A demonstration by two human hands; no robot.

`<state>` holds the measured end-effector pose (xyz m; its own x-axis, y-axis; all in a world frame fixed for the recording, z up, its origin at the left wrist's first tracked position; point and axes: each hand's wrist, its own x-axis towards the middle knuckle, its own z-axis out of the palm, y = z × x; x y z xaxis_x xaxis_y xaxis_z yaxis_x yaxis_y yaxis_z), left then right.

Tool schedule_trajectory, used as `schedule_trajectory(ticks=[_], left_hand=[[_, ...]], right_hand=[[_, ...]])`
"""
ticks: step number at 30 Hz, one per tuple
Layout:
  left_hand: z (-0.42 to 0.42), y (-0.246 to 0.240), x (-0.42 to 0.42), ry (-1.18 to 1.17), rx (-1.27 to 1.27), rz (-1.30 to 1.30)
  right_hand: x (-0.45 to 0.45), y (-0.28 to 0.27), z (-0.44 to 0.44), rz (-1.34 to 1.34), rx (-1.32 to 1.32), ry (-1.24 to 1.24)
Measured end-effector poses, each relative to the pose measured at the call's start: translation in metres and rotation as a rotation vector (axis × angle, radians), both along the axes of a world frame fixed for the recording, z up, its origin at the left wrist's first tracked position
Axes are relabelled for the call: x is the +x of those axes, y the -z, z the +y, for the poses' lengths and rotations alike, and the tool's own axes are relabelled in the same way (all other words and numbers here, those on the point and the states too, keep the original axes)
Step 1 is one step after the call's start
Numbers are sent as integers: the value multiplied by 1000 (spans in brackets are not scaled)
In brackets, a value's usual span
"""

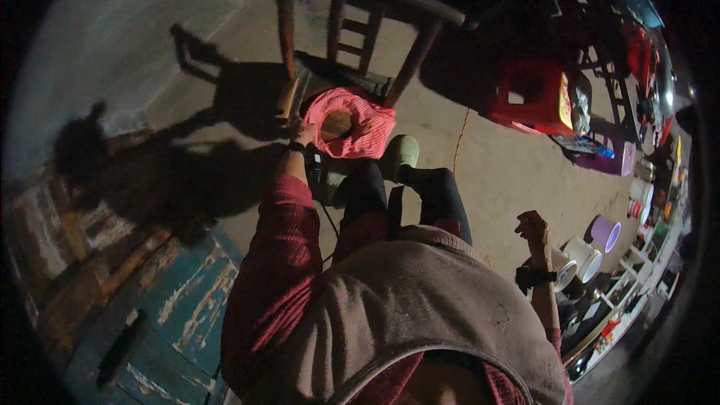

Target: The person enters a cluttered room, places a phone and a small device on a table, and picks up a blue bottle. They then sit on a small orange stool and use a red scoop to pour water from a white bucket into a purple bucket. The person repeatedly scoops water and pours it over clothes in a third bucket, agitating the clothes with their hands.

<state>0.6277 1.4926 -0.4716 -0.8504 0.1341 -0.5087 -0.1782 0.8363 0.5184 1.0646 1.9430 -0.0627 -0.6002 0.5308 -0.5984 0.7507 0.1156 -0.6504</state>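
Note:
My left hand (304, 131) grips the left edge of a red-and-white striped bag (376, 129), whose rim is bunched into a ring. Something round and brown shows in its opening; what it is I cannot tell. The bag sits at the front of a wooden chair (337, 34) with a slatted back, and the seat is largely hidden. Out to the right, my right hand (533, 226) hangs over the floor with fingers loosely curled and nothing visible in them. Each wrist wears a dark band.
Behind the chair's right side stands a red plastic stool (529, 95). White buckets (582, 259) and a purple bucket (605, 234) line the right, beside a cluttered shelf (624, 292). A thin cord (462, 140) crosses the floor. Worn teal-painted wood (180, 304) lies at lower left.

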Motion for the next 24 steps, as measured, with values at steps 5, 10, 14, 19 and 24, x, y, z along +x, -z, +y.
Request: schedule_trajectory(ticks=[5, 10, 14, 19, 24], left_hand=[[38, 0, -13, 233, -188, -76], [129, -99, 21, 521, 366, -563], [245, -259, 78, 1155, 795, -866], [341, -427, 137, 1554, 1050, -998], [406, -448, 99, 1469, 851, -525]], right_hand=[[13, 25, -11, 211, -210, 293], [-12, 17, -25, 44, -207, 214], [-46, -19, -27, 95, -162, 12], [-68, -63, -18, 232, -24, -179], [-40, -79, 12, 258, -60, -147]])
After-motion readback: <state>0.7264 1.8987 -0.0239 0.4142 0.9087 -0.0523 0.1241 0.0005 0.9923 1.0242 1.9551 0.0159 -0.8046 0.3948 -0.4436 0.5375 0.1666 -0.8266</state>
